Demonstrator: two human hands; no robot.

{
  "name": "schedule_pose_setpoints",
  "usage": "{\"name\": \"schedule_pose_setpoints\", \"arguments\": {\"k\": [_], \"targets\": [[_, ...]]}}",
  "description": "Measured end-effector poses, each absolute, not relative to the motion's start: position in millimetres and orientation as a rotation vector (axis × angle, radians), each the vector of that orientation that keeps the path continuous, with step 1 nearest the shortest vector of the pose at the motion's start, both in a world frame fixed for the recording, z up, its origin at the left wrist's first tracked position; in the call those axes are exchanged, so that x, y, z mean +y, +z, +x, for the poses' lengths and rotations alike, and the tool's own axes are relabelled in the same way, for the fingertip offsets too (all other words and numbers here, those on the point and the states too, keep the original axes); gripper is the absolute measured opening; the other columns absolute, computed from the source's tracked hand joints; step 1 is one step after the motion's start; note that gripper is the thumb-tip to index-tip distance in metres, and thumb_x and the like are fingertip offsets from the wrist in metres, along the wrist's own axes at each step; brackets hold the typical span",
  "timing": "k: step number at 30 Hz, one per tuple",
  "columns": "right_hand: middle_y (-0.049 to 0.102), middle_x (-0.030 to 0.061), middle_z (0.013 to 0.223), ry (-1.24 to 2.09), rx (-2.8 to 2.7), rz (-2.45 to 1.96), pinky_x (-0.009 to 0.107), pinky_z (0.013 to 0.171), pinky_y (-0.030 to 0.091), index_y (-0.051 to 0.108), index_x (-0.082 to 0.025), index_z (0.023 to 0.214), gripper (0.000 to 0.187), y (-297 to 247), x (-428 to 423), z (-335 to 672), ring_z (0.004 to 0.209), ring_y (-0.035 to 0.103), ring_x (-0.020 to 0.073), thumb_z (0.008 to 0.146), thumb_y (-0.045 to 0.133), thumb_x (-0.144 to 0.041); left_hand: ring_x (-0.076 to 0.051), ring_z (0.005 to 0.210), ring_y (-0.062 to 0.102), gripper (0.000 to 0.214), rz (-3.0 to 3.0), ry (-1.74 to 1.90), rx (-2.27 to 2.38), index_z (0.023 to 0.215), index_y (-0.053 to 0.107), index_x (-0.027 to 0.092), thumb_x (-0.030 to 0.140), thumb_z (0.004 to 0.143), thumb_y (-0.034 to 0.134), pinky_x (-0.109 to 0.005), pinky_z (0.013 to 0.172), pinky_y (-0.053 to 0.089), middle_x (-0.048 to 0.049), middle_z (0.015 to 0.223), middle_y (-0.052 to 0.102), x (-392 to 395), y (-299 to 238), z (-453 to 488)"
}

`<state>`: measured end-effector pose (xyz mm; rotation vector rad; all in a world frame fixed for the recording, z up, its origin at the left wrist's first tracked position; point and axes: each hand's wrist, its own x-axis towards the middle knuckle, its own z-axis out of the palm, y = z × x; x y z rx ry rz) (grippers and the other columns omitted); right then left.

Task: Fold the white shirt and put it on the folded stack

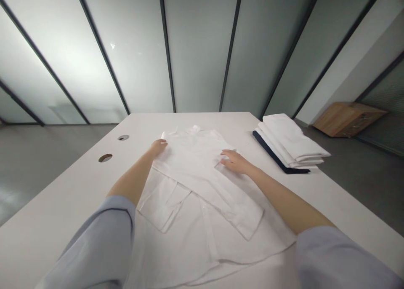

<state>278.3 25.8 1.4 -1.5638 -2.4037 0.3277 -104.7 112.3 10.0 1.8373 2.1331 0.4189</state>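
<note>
A white button-front shirt [189,213] lies flat on a white table [221,122], its hem reaching toward the near edge at 6 o'clock. One long sleeve [243,209] crosses the body, its cuff pointing toward 5 o'clock, and a doubled flap of cloth [160,200] sits at 8 o'clock. The left hand [158,148] rests near the top of the shirt with its fingers curled against the cloth; I cannot tell whether they pinch it. The right hand [235,162] lies open on the shirt, fingers apart, gripping nothing. A sideways drag from either hand could rumple the layers or shift the sleeve, and a hard tug could pull the hem over the edge. At 2 o'clock, a stack of folded white garments [292,139] sits on a navy garment [274,156]. Two round cable holes [105,157] pierce the table at 10 o'clock.
</note>
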Motion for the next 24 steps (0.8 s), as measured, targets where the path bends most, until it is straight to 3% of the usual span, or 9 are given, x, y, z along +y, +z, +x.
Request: {"name": "schedule_pose_setpoints", "arguments": {"k": [3,6,8,11,14,19,24], "targets": [[0.03,0.0111,0.149,0.233,-2.453,-1.721,0.041,0.111,0.025,0.048,-0.018,0.136,0.047,-15.7,42.9,277.6,0.138,0.025,0.0259,0.096,0.047,-0.041,-0.023,0.101,0.064,0.043,1.809,0.461,2.14,0.127,0.056,0.014,0.026,0.089,0.04,-0.031,0.081,0.049,-0.0134,0.111,0.067,121.9,1.9,-108.5],[0.025,0.0135,0.151,0.16,-2.49,-1.818,0.044,0.111,0.024,0.042,-0.016,0.142,0.051,-27.6,39.9,275.6,0.139,0.023,0.0278,0.099,0.039,-0.043,-0.028,0.121,0.052,0.045,1.795,0.513,2.236,0.128,0.055,0.014,0.024,0.087,0.041,-0.038,0.093,0.044,-0.0175,0.129,0.057,127.0,-2.9,-117.7],[0.03,0.0147,0.149,0.098,-2.492,-1.835,0.046,0.108,0.028,0.045,-0.018,0.14,0.051,-28.6,31.9,274.3,0.136,0.028,0.0302,0.098,0.039,-0.046,-0.032,0.129,0.045,0.048,1.747,0.486,2.342,0.13,0.053,0.015,0.028,0.086,0.043,-0.044,0.098,0.041,-0.0189,0.137,0.051,127.5,-4.5,-123.8],[0.053,0.0165,0.13,0.064,-2.507,-1.88,0.047,0.102,0.033,0.059,-0.02,0.123,0.046,-20.7,24.6,273.8,0.123,0.046,0.0325,0.096,0.041,-0.051,-0.036,0.137,0.031,0.059,1.772,0.38,2.472,0.137,0.044,0.012,0.036,0.084,0.047,-0.051,0.105,0.033,-0.0207,0.147,0.037,121.5,-5.8,-122.9],[0.059,0.0163,0.12,0.025,-2.472,-1.861,0.045,0.102,0.033,0.062,-0.02,0.117,0.041,-11.3,32.9,275.8,0.118,0.05,0.0309,0.096,0.042,-0.048,-0.032,0.143,0.018,0.066,2.071,0.41,2.437,0.145,0.033,0.011,0.04,0.086,0.045,-0.048,0.111,0.024,-0.0182,0.155,0.023,108.5,-7.5,-105.5],[0.031,0.0132,0.149,0.073,-2.349,-1.831,0.046,0.111,0.022,0.043,-0.019,0.14,0.054,-16.2,61.4,280.2,0.138,0.024,0.0316,0.095,0.041,-0.047,-0.032,0.143,0.019,0.067,2.34,0.256,2.12,0.147,0.031,0.018,0.053,0.09,0.036,-0.048,0.112,0.02,-0.015,0.155,0.024,90.2,-16.7,-75.0],[0.022,0.0132,0.153,0.186,-2.349,-1.98,0.049,0.112,0.019,0.034,-0.018,0.147,0.061,-33.5,58.0,283.2,0.141,0.015,0.0306,0.097,0.033,-0.052,-0.035,0.141,0.022,0.07,2.282,0.038,2.086,0.146,0.034,0.016,0.059,0.091,0.029,-0.052,0.11,0.02,-0.0195,0.154,0.025,78.5,-22.2,-74.0]]}}
